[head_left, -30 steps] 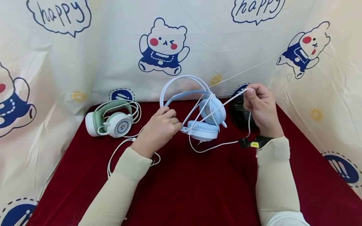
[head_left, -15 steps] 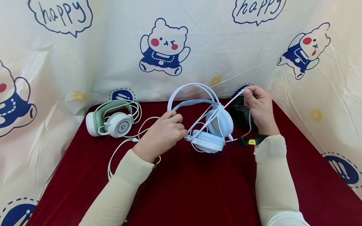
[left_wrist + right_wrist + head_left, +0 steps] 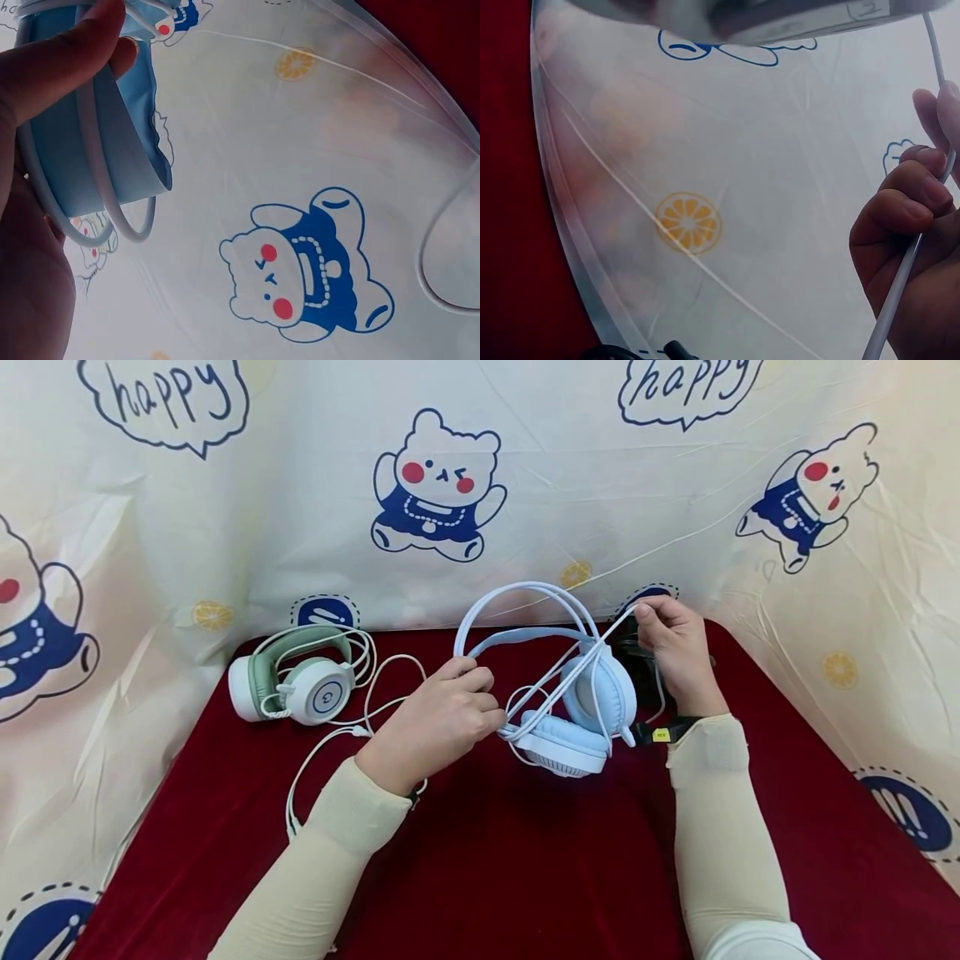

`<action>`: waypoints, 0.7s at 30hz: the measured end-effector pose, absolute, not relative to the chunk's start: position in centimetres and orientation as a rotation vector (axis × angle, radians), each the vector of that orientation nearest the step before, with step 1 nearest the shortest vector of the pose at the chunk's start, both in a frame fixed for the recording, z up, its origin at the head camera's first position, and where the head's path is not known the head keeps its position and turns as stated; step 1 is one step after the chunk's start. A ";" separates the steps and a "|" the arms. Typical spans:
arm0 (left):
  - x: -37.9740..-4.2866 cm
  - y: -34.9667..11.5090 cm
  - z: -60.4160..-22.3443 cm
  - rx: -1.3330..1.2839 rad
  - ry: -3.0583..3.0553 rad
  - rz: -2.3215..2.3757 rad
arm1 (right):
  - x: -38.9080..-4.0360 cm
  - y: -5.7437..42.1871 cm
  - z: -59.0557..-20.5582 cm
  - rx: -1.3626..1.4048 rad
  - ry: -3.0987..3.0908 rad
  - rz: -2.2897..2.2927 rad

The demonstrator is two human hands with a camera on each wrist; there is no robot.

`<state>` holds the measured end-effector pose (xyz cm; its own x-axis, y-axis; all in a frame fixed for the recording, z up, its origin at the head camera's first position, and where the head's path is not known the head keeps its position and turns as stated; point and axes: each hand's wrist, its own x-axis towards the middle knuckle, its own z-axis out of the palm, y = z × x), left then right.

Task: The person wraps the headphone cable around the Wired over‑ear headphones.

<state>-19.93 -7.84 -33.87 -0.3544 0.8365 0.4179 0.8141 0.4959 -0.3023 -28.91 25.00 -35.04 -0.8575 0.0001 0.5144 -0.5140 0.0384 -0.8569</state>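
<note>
Light blue over-ear headphones (image 3: 600, 693) are held over the middle of the table, tilted, with the ear cups toward the right. My left hand (image 3: 442, 718) grips them by the headband's left side; in the left wrist view the thumb lies across the light blue headband (image 3: 56, 150). The white cable (image 3: 617, 627) is wound across the headband and ear cups. My right hand (image 3: 678, 652) pinches this cable up to the right of the headphones. In the right wrist view the cable (image 3: 896, 292) passes through its curled fingers.
Green and white headphones (image 3: 326, 691) lie at the back left, their white cable (image 3: 311, 760) trailing toward my left forearm. A black object (image 3: 637, 668) stands partly hidden behind my right hand. Patterned cloth (image 3: 322, 527) walls in the dark red tabletop (image 3: 525, 877).
Both the light blue headphones and my left hand have shifted right and somewhat down. My right hand has come left and slightly down, still pinching the cable, so the two hands are closer together.
</note>
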 end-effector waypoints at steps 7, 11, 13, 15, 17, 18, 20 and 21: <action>-19.7 -7.7 -33.6 -1.350 -2.188 0.055 | -29.3 24.9 -35.4 0.512 -1.944 1.902; -19.7 -7.8 -33.6 -1.345 -2.177 0.041 | -29.5 24.9 -35.6 0.517 -1.919 1.930; -19.7 -7.8 -33.6 -1.346 -2.174 0.034 | -29.6 24.9 -35.7 0.518 -1.914 1.946; -19.7 -7.8 -33.5 -1.352 -2.170 0.022 | -29.7 24.8 -35.9 0.519 -1.912 1.960; -19.7 -7.8 -33.5 -1.351 -2.166 0.016 | -29.9 24.7 -36.1 0.522 -1.909 1.976; -19.7 -7.8 -33.6 -1.351 -2.163 0.013 | -30.0 24.5 -36.2 0.526 -1.903 1.991; -19.8 -7.9 -33.7 -1.349 -2.161 0.008 | -30.1 24.2 -36.5 0.530 -1.902 2.007; -19.8 -7.9 -33.7 -1.348 -2.160 0.006 | -30.2 24.1 -36.6 0.526 -1.913 2.004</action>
